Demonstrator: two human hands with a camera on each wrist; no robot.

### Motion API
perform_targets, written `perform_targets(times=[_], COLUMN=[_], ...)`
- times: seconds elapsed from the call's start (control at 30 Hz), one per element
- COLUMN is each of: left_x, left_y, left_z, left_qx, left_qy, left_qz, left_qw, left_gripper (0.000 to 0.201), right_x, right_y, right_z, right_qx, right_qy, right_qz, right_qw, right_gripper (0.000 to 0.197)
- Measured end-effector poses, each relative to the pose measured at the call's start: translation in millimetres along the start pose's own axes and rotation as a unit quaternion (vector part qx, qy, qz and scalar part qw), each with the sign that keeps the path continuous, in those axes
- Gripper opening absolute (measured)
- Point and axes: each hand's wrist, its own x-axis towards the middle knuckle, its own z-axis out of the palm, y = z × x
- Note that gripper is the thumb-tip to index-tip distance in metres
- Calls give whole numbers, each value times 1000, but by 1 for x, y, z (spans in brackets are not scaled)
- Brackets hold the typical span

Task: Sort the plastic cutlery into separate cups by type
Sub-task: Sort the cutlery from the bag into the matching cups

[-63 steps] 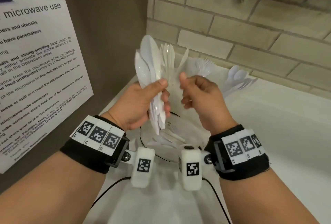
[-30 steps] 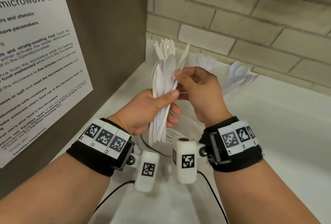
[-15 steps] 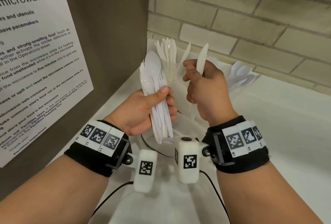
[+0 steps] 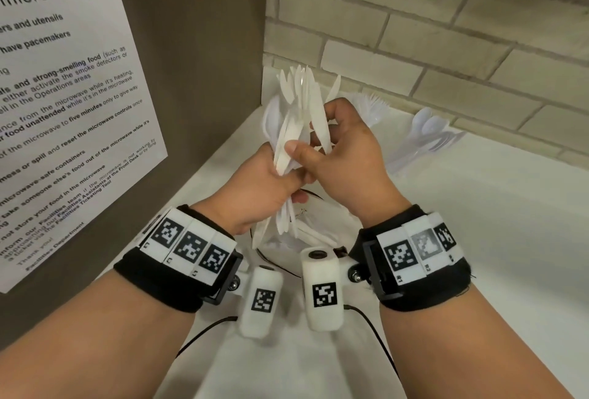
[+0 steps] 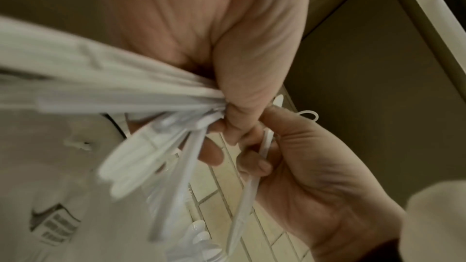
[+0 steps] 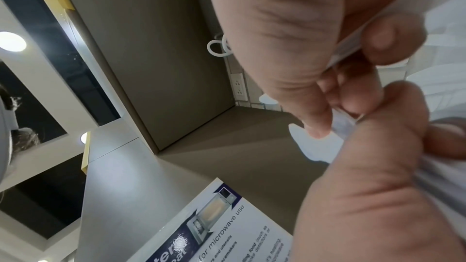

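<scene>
place: shared office kitchenette | evidence: microwave-use notice [image 4: 63,105] citing Facilities Department and Front Desk | brick-tile wall [image 4: 446,32] behind white surface [image 4: 478,239] | wall socket [image 6: 238,87]

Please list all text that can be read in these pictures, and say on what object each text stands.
"microwave use": heading of the wall notice
"strong-smelling food": notice, bold
"five minutes": notice, bold
"for microwave use": same notice, right wrist view
"R1", "R2": right wristband tags
Bag print: too blurred
</scene>
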Motion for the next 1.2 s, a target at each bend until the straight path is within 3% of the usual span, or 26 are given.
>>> perform_targets(times=[0.17,0.27,0.37,0.47,0.57,0.7,0.87,1.03,1.2], left_x=[4,6,8,6,5,5,8,11,11], left_y=[-6,-8,-4,0,-2,-4,-8,-13,-11], left_z=[-1,0,1,5,5,3,4,3,1], left_qx=[23,73,101,124,126,173,221,235,235], left_qy=[41,91,92,70,89,126,169,169,154], left_qz=[-27,-52,-34,-22,-30,-1,45,44,49], left_qw=[999,992,990,990,988,977,959,956,958], left_gripper=[34,43,50,49,41,44,45,41,46], right_x=[1,2,2,6,8,4,-1,-2,-4], right_y=[2,1,-3,-3,-2,-1,-4,-10,-10], right_z=[4,4,6,11,13,14,14,10,13], right_qx=[-12,-70,-126,-88,-58,-34,31,63,142], right_qy=[-4,18,1,2,-3,6,41,40,108], right_qz=[-12,-8,-2,17,30,20,57,72,64], right_qw=[1000,997,992,996,998,999,997,995,982], right_gripper=[10,30,41,33,19,22,21,21,10])
